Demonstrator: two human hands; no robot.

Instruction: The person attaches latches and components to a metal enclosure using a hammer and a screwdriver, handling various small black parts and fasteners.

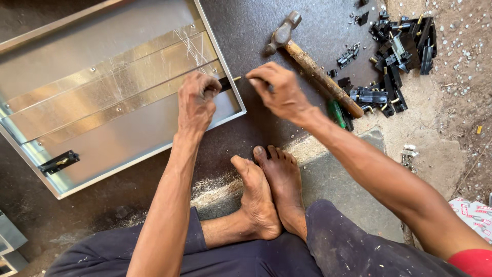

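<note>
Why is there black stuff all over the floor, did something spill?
Yes: small black metal parts lie in a loose heap, some scattered beside the hammer. The metal tray also shows scratches across its shiny strips.

Left hand (197, 100): fist closed on a small black part at the metal panel's (102, 92) right rim.
Right hand (277, 90): pinched a thin tool, its tip at that rim.
Hammer (312, 66): lay on the dark floor just beyond the right hand.
Black fittings (397, 56): heaped near the hammer's handle.
Black latch (59, 161): sat on the panel's lower left.
Feet (266, 190): bare, crossed.
</note>
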